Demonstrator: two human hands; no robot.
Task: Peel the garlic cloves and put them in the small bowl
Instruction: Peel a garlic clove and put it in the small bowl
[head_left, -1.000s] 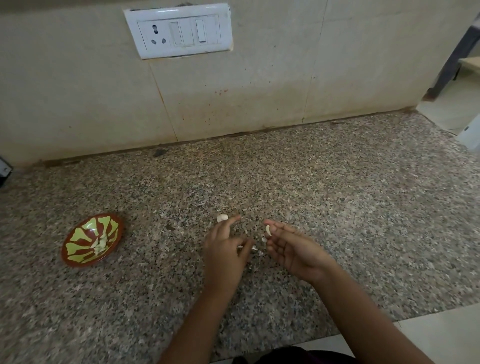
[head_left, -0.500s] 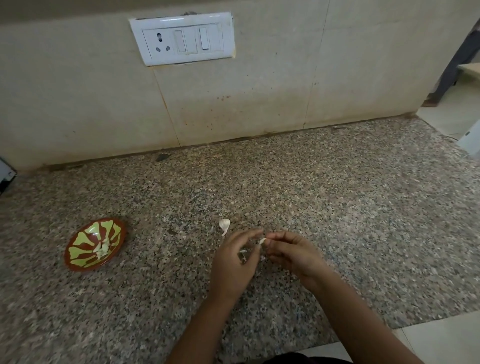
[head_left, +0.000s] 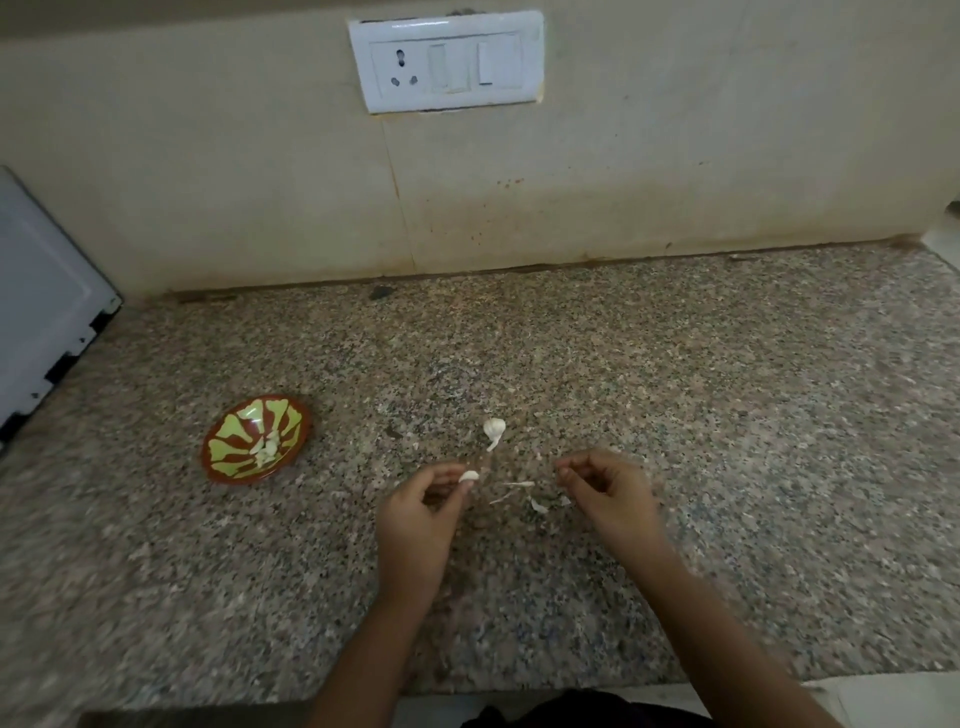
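The left hand (head_left: 421, 514) pinches a garlic clove (head_left: 469, 476) at its fingertips, seemingly peeled and ready for the small bowl (head_left: 228, 475), which stands well apart to the left with peeled cloves (head_left: 266, 451) inside. The right hand (head_left: 608, 493) has curled fingers; I cannot tell if it holds anything. The table (head_left: 675, 415) between clove and bowl is bare, its front edge lying near the forearms.

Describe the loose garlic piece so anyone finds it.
On the speckled granite counter, look below the white switch plate. Right of the red-and-green bowl lies the white garlic piece; unlike the thin peel scraps, it is plump with a tail.
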